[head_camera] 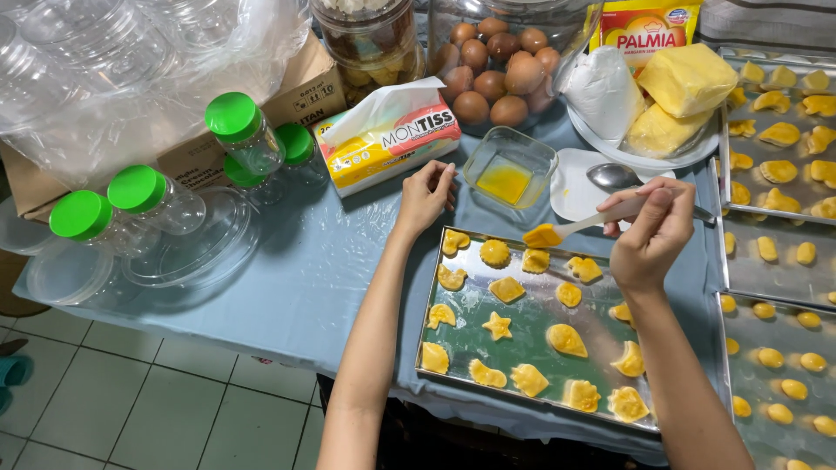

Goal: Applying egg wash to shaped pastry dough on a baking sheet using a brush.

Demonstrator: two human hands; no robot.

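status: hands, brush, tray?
Right hand grips brush, tip over cookies. Left hand rests on tray corner. Nothing blocking.

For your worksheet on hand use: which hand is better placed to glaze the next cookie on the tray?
The right hand: it already holds the brush, bristles over the tray. The left hand only rests on the tray's far edge.

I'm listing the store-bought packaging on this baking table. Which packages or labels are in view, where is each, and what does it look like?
Tissue pack: behind the left hand, soft rectangular, white, red and yellow, tissue sticking out.
Yellow packet: top edge, behind the butter blocks, yellow with a red emblem.
Cardboard box: upper left, brown, small printed label, under clear plastic.
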